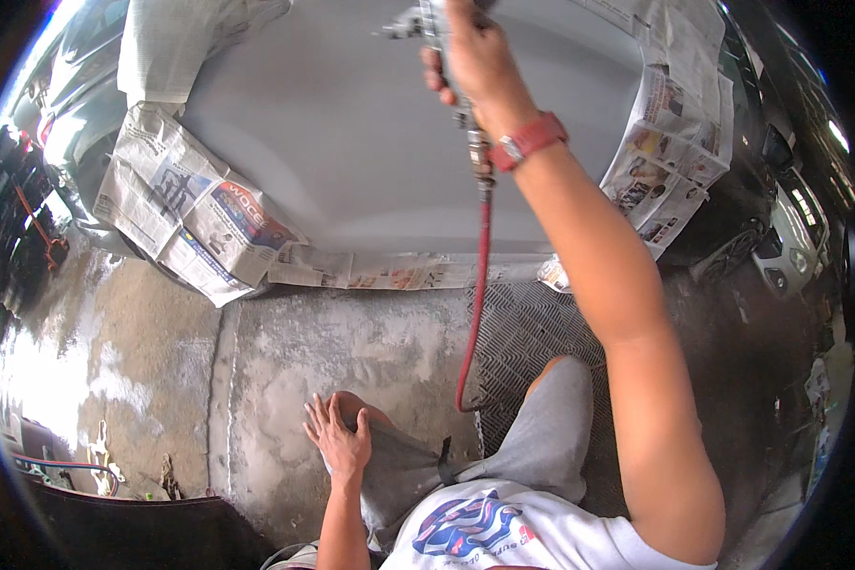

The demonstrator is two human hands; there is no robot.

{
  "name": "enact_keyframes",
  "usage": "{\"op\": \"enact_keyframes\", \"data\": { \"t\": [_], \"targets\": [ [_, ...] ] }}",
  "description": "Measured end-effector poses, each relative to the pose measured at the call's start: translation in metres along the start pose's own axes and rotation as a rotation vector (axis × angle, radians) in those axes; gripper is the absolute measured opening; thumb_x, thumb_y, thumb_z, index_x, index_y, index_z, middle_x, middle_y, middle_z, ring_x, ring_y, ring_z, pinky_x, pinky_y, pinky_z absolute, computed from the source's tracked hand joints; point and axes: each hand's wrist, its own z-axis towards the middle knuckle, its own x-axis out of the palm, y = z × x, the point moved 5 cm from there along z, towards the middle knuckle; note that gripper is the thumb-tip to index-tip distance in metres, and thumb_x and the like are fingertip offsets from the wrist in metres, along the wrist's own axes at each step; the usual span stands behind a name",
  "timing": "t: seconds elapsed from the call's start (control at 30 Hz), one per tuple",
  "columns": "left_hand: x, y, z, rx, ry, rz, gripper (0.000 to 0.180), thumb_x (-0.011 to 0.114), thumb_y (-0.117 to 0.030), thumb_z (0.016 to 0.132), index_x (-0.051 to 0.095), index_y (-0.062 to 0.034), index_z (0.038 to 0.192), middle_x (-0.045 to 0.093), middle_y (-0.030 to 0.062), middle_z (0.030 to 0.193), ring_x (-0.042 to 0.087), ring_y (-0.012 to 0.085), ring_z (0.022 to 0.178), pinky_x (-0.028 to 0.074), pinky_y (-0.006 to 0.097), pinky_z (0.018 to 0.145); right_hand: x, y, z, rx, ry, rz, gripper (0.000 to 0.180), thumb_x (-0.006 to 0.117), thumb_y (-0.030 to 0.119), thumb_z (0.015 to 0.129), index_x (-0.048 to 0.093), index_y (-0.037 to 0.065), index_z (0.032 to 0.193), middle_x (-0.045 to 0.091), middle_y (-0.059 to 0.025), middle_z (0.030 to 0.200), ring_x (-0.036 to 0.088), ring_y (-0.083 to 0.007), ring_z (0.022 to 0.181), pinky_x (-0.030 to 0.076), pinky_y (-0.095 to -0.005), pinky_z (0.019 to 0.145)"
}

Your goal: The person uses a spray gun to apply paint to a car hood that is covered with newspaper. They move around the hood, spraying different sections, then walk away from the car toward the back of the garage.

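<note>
My right hand (487,76) is wrapped round the handle of a metal spray gun (434,27), held out over a grey car panel (342,133). The gun's nozzle end points to the left, and its top is cut off by the picture's upper edge. From the fitting under the handle a red air hose (482,275) hangs down and curves toward my legs. My left hand (342,439) lies on my left knee with its fingers spread, holding nothing.
Newspaper sheets (199,214) mask the panel's left, right and near edges. A black patterned mat (518,328) lies on the concrete floor (285,351). Another car (790,242) stands at the right. A dark panel-like object (133,527) is at the lower left.
</note>
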Motion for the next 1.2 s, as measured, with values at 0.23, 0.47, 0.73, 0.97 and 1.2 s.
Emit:
{"op": "enact_keyframes", "data": {
  "t": [0.23, 0.47, 0.73, 0.97, 1.2],
  "targets": [
    [0.0, 0.0, 0.002, 0.005, 0.033, 0.01, 0.071, 0.064, -0.05, 0.098, 0.047, -0.0117, 0.155, 0.027, 0.0178, 0.171, 0.016, 0.039, 0.16, 0.008, 0.058, 0.129, -0.155, -0.002, -0.048, 0.005, -0.376, -0.219, 0.059, 0.044, 0.062, 0.107, 0.059, 0.004, 0.103, 0.06, -0.0029, 0.069, 0.057, -0.0115, 0.051, 0.039, -0.0245, 0.038],
    [0.003, 0.005, 0.006, 0.007, 0.04, 0.026, 0.074, 0.063, -0.051, 0.098, 0.045, -0.0099, 0.156, 0.027, 0.0175, 0.171, 0.016, 0.0385, 0.16, 0.009, 0.058, 0.129, -0.274, 0.0, -0.089, 0.034, -0.624, -0.285, 0.06, 0.042, 0.06, 0.108, 0.058, 0.003, 0.098, 0.059, -0.0052, 0.07, 0.057, -0.0152, 0.052, 0.039, -0.0268, 0.04],
    [0.006, 0.004, 0.009, 0.029, 0.061, 0.025, 0.074, 0.063, -0.051, 0.098, 0.044, -0.01, 0.157, 0.026, 0.0169, 0.171, 0.017, 0.0387, 0.16, 0.01, 0.058, 0.129, -0.344, 0.0, -0.125, 0.065, -0.832, -0.354, 0.057, 0.04, 0.056, 0.11, 0.06, 0.003, 0.103, 0.058, -0.0043, 0.07, 0.057, -0.0158, 0.052, 0.038, -0.0265, 0.041],
    [0.013, 0.004, 0.01, 0.037, 0.056, 0.031, 0.073, 0.063, -0.051, 0.098, 0.044, -0.0128, 0.157, 0.026, 0.0168, 0.171, 0.016, 0.0389, 0.16, 0.01, 0.059, 0.128, -0.288, -0.026, -0.122, 0.163, -0.663, -0.287, 0.059, 0.042, 0.06, 0.108, 0.059, 0.004, 0.099, 0.059, -0.003, 0.067, 0.058, -0.0143, 0.05, 0.04, -0.0258, 0.038],
    [0.005, 0.005, 0.009, 0.017, 0.018, 0.007, 0.07, 0.064, -0.05, 0.098, 0.048, -0.0134, 0.155, 0.029, 0.0179, 0.17, 0.017, 0.0396, 0.16, 0.01, 0.059, 0.128, -0.119, -0.039, -0.088, 0.096, -0.333, -0.104, 0.055, 0.039, 0.058, 0.11, 0.056, 0.008, 0.098, 0.057, -0.0029, 0.068, 0.057, -0.0121, 0.05, 0.039, -0.0236, 0.037]
  ]
}}
